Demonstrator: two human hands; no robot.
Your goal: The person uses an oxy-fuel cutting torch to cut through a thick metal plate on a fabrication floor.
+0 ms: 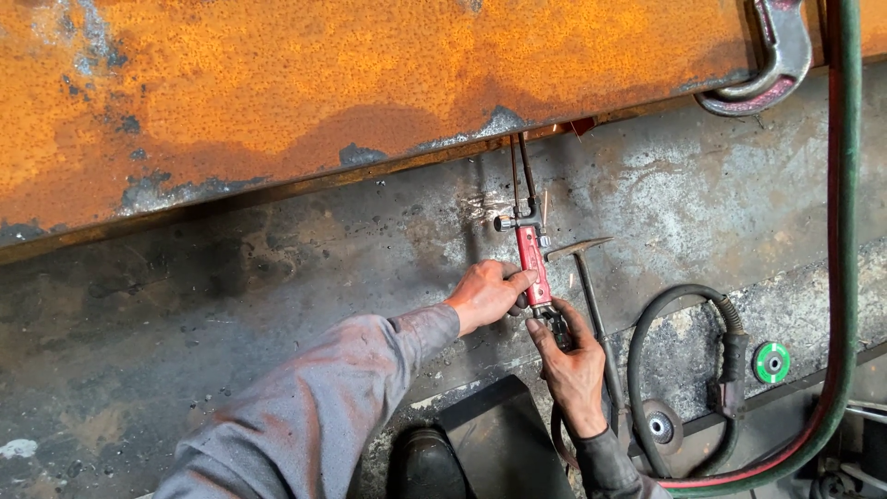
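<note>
My left hand [487, 294] and my right hand [569, 362] both grip a red-handled cutting torch [532, 263]. The left hand wraps the handle's middle, the right holds its rear end near the hose fittings. The torch's thin metal tubes [522, 176] reach up under the lower edge of a large rusty orange steel plate [323, 83]. A few sparks show near that edge. A chipping hammer [588, 277] lies just right of the torch on the grey steel surface [231, 286].
A metal lifting hook [771, 69] grips the rusty plate at top right. Red and green hoses [841, 231] run down the right side. A black cable [679, 360] loops beside grinding discs [771, 362]. My dark shoe [427, 462] stands below.
</note>
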